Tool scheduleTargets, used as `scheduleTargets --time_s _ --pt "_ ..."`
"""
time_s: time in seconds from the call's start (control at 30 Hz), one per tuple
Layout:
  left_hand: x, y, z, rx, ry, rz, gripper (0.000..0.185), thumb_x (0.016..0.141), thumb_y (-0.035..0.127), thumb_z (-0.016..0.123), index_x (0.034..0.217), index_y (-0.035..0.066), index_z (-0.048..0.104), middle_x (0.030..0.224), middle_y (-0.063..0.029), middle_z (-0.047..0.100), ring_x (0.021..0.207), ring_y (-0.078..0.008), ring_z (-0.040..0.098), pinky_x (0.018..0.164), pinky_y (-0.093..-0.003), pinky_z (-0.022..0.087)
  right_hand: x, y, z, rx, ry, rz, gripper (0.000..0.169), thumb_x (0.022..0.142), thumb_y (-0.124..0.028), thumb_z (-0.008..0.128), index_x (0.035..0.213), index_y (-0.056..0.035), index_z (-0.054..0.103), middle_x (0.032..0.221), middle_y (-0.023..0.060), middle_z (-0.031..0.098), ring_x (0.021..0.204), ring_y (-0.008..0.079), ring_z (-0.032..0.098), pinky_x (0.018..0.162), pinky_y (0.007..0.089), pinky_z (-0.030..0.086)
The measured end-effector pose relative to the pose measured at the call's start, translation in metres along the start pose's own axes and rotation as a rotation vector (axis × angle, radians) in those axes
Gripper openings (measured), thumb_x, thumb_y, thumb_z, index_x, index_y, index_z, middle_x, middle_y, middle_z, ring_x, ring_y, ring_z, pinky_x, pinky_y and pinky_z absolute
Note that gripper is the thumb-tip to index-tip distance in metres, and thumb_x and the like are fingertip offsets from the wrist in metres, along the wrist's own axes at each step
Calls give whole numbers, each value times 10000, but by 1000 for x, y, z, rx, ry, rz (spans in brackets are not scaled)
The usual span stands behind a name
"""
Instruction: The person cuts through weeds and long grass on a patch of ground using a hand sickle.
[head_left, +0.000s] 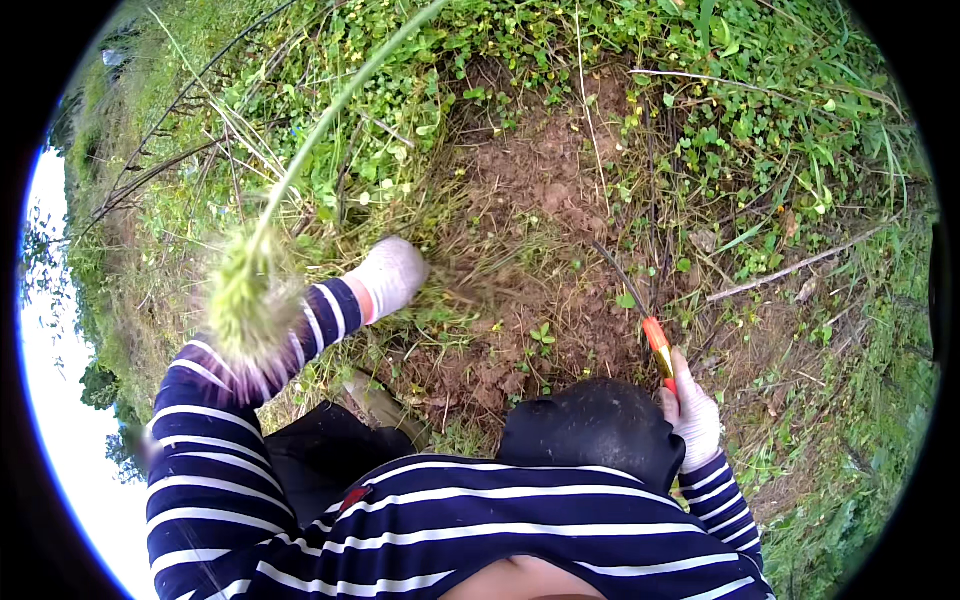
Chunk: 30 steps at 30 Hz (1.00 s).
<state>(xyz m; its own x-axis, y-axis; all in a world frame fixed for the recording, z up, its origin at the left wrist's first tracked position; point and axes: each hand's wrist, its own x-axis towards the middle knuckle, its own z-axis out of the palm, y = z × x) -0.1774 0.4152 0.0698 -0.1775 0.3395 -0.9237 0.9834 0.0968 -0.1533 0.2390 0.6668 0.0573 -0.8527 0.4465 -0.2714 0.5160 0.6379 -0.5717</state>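
My left hand (394, 274), in a white knit glove, reaches out low over grass at the left edge of a patch of bare reddish soil (540, 180). It is blurred and its fingers are hidden, so I cannot see whether it holds anything. My right hand (694, 420), also in a pale glove, is closed around the orange-and-yellow handle of a hand tool (657, 341). The tool's thin, dark, slightly curved metal part points up and left over the soil; its exact kind is unclear. Loose cut or pulled grass lies between the hands.
A blurred green seed head (251, 300) on a bending stem hangs close to the camera, in front of my left sleeve. Low leafy plants (720, 135) surround the soil. A dry stick (802, 264) lies at right. My dark-covered knee (592, 427) is below the soil.
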Motion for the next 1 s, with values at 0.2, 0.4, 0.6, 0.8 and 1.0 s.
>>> scheduleTargets --time_s 0.2,0.4,0.6,0.8,1.0 --pt "-17 -2 -51 -109 271 -110 523 838 354 750 1260 57 660 1433 -184 510 1388 -362 412 1143 -495 357 34 -19 -14 32 35 123 609 963 -186 646 1534 -226 441 908 139 723 767 313 713 706 385 567" --pt "66 55 -88 -370 673 -188 1348 649 601 861 1620 71 92 1650 -278 141 1509 -512 133 1218 -627 144 55 -28 12 344 320 -10 580 1005 -147 581 1557 -143 405 1054 152 726 763 168 671 739 302 537" --pt "88 -31 -56 -464 404 -558 1111 726 378 859 1550 -4 218 1580 -274 274 1389 -437 382 1119 -498 363 153 -79 26 485 168 -88 560 1018 -216 566 1549 -158 396 994 195 707 790 256 682 737 340 540" --pt "91 -46 -52 -358 372 -480 198 862 151 649 986 77 784 1022 -172 749 980 -332 725 834 -406 578 153 -75 52 311 -49 -19 580 1009 -286 574 1548 -212 375 836 242 684 725 381 697 669 444 544" --pt "73 -28 -8 -272 516 -393 184 870 148 638 929 68 793 950 -157 756 891 -295 744 740 -403 589 8 27 59 406 -130 89 660 955 -191 636 1561 -209 377 913 216 714 762 380 725 683 436 585"
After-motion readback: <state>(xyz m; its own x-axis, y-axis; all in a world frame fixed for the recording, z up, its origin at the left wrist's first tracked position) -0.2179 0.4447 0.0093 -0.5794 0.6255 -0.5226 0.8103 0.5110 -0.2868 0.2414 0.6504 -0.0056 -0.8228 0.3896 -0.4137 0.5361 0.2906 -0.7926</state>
